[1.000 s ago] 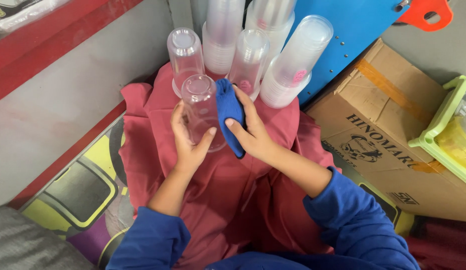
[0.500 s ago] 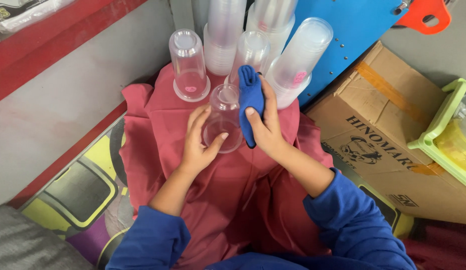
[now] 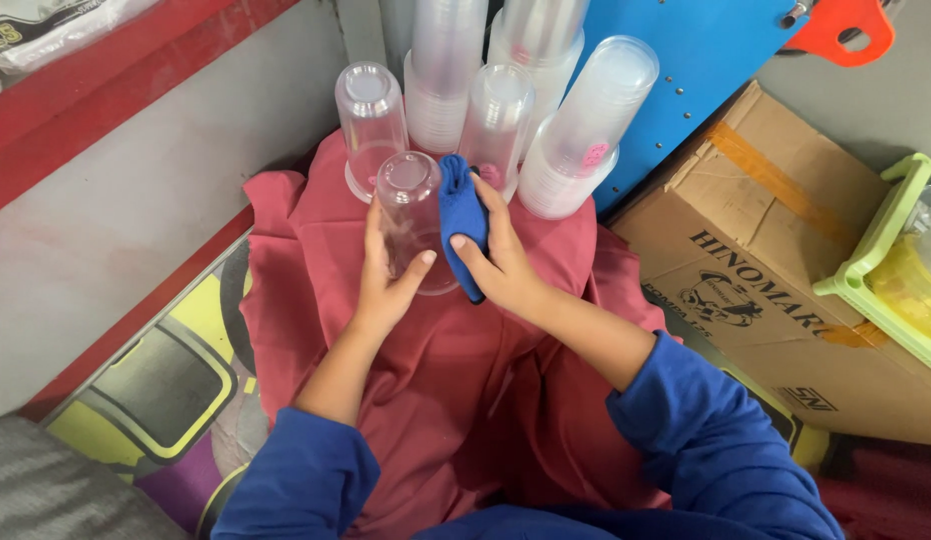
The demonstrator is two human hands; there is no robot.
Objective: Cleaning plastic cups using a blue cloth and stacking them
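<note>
Cup wiping, mid-stroke on the side wall

Hands work one clear plastic cup (image 3: 411, 215) that stands upside down on a red cloth (image 3: 436, 400), its closed base up and its open mouth down against the fabric. The long axis runs near vertical, leaning a little toward the wall behind. The left hand (image 3: 386, 280) wraps the cup's near side, fingers curled around the wall to steady it. The right hand (image 3: 501, 260) is closed on a folded blue rag (image 3: 461, 225), pressing it flat against the cup's right flank. By my reading the step is the wipe of the outer wall; the next move calls for turning the cup under the rag while the left hand keeps it from tipping. More inverted clear cups (image 3: 371, 125) and tall stacks (image 3: 576, 135) stand just behind, a cardboard box (image 3: 786, 280) to the right
</note>
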